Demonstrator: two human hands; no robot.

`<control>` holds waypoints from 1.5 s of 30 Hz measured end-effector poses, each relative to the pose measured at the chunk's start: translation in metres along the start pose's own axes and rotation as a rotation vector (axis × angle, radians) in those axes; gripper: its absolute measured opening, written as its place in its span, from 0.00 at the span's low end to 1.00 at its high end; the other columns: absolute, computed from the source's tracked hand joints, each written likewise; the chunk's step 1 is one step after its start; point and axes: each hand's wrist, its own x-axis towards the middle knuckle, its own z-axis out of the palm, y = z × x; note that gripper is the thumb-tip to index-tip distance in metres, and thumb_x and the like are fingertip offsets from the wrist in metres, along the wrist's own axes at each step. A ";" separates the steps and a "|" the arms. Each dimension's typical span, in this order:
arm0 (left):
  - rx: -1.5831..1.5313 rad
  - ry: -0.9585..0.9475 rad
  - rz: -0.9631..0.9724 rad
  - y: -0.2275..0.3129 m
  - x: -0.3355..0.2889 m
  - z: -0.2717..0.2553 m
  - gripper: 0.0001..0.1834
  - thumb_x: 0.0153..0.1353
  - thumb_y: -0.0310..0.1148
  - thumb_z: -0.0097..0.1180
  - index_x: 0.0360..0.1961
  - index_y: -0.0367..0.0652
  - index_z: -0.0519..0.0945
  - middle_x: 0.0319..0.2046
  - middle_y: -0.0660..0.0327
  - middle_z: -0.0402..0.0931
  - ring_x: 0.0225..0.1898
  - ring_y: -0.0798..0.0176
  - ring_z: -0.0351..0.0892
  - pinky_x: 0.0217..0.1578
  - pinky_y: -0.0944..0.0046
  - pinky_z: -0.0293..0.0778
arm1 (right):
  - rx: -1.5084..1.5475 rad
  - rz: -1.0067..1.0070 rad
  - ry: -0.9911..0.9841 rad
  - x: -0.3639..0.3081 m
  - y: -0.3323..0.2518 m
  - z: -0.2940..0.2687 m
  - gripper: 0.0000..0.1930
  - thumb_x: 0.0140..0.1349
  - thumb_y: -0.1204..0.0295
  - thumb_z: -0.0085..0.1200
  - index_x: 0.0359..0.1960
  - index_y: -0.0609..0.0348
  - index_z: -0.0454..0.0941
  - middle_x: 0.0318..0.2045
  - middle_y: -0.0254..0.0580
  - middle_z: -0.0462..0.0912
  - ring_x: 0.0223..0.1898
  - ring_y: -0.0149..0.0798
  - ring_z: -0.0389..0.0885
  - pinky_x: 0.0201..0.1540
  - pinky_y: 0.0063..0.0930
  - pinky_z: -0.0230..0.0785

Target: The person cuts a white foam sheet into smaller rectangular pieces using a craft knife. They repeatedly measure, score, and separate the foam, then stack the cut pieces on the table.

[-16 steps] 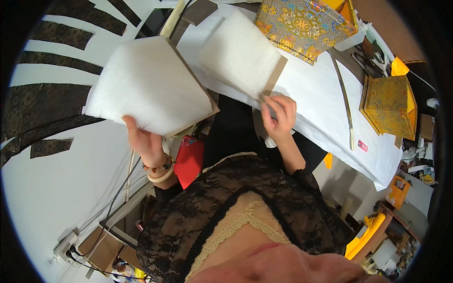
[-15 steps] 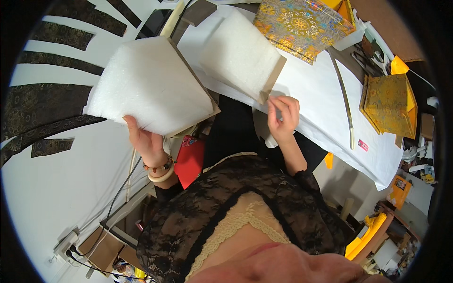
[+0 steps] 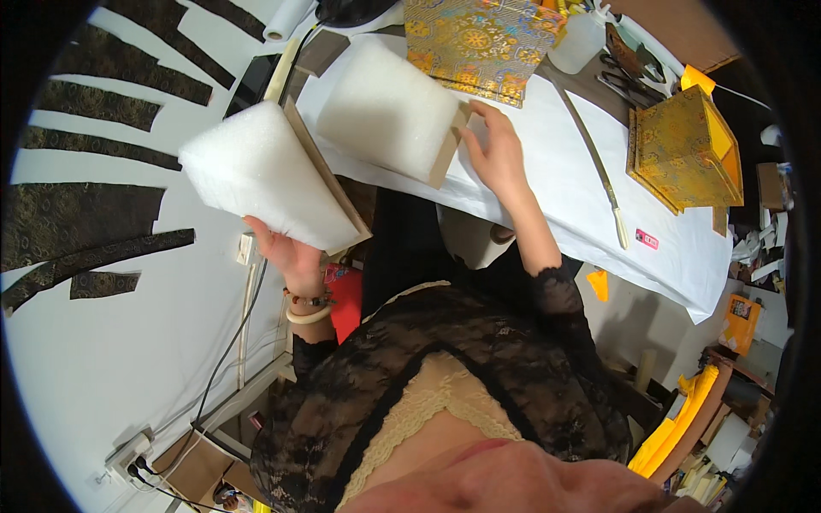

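My left hand (image 3: pixel 286 252) grips a thick white foam block (image 3: pixel 252 167) from below, at the left, off the table. A stiff grey-brown board (image 3: pixel 321 175) lies along that block's right side, tilted. A second white foam block (image 3: pixel 385 107) rests on the white-covered table, with a similar board (image 3: pixel 448 150) at its right face. Beside this board is my right hand (image 3: pixel 498 154), its thumb and fingers apart and touching or nearly touching the board's edge.
Gold brocade-covered boxes stand on the table: a large box (image 3: pixel 475 47) at the back and a smaller box (image 3: pixel 680 150) at the right. Between them lies a long thin blade (image 3: pixel 590 154) with a pale handle. Dark patterned fabric strips (image 3: pixel 103 107) hang on the left wall.
The left foam block has turned and tilted, showing more of its board. My right hand has moved up along the second block's board, its fingers opening from a pinch.
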 end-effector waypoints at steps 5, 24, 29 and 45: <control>0.130 0.052 0.070 -0.021 0.011 0.013 0.38 0.70 0.62 0.49 0.73 0.52 0.64 0.67 0.59 0.69 0.67 0.55 0.68 0.74 0.34 0.50 | -0.036 0.046 -0.080 0.010 -0.002 0.014 0.40 0.53 0.63 0.72 0.63 0.72 0.69 0.47 0.53 0.82 0.48 0.53 0.78 0.54 0.42 0.70; 0.044 0.144 0.125 -0.014 0.026 -0.027 0.40 0.66 0.60 0.56 0.72 0.49 0.65 0.65 0.54 0.73 0.65 0.51 0.72 0.76 0.35 0.37 | 0.030 0.031 -0.097 -0.030 -0.039 0.027 0.31 0.50 0.60 0.72 0.53 0.65 0.79 0.44 0.45 0.76 0.47 0.48 0.74 0.52 0.41 0.67; 0.099 0.192 0.146 -0.010 0.035 -0.028 0.42 0.64 0.60 0.58 0.73 0.47 0.64 0.65 0.53 0.72 0.66 0.51 0.71 0.76 0.39 0.37 | -0.005 0.034 -0.113 -0.035 -0.042 0.029 0.29 0.53 0.57 0.71 0.51 0.63 0.79 0.45 0.44 0.75 0.47 0.48 0.75 0.52 0.41 0.68; -0.149 0.032 0.102 -0.009 0.029 -0.036 0.41 0.66 0.63 0.53 0.69 0.42 0.68 0.60 0.50 0.73 0.57 0.54 0.79 0.77 0.38 0.35 | 0.608 0.211 -0.139 0.005 -0.030 0.058 0.38 0.64 0.61 0.66 0.70 0.68 0.63 0.66 0.58 0.73 0.66 0.48 0.73 0.68 0.39 0.65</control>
